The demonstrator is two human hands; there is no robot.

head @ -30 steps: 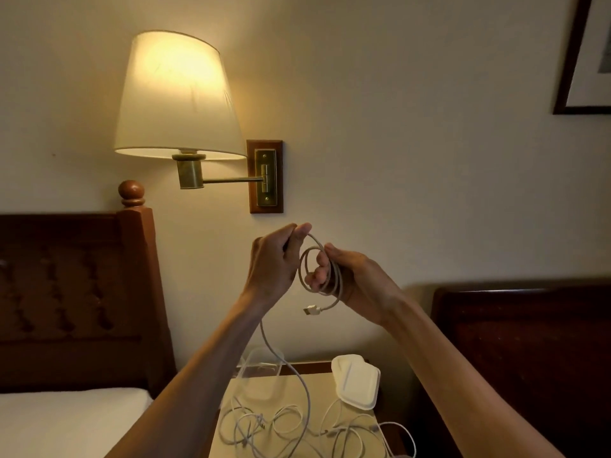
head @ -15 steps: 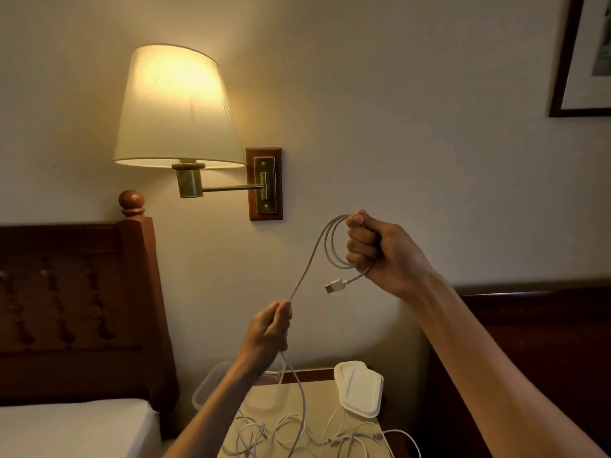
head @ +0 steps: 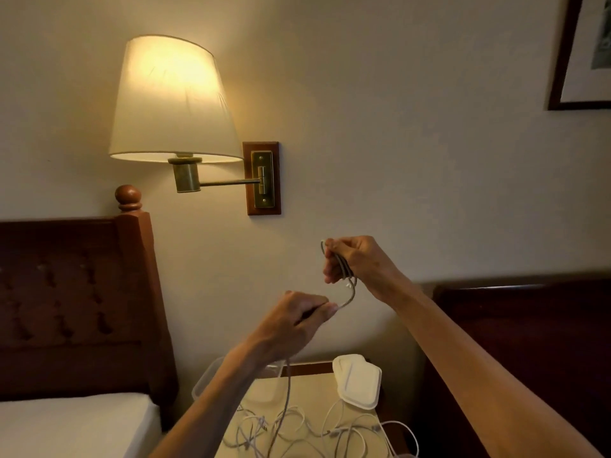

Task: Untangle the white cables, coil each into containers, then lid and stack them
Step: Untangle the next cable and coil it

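Observation:
My right hand (head: 357,262) grips a small coil of white cable (head: 347,272) in the air before the wall. A short loop runs down from it to my left hand (head: 297,322), which pinches the same cable between thumb and fingers, lower and to the left. From the left hand the cable hangs down to a tangle of white cables (head: 297,428) on the bedside table (head: 314,388). A clear container (head: 211,381) stands at the table's back left, partly hidden by my left forearm. White lids (head: 357,381) lie stacked at the back right.
A lit wall lamp (head: 172,100) on a brass arm hangs above left. A wooden headboard (head: 76,292) and bed (head: 66,424) stand to the left, and a dark headboard (head: 529,342) to the right. A picture frame (head: 582,54) is at the top right.
My right hand has come down with the coil. My left hand has risen and moved right, close under it, so the stretch of cable between them is now a short loop.

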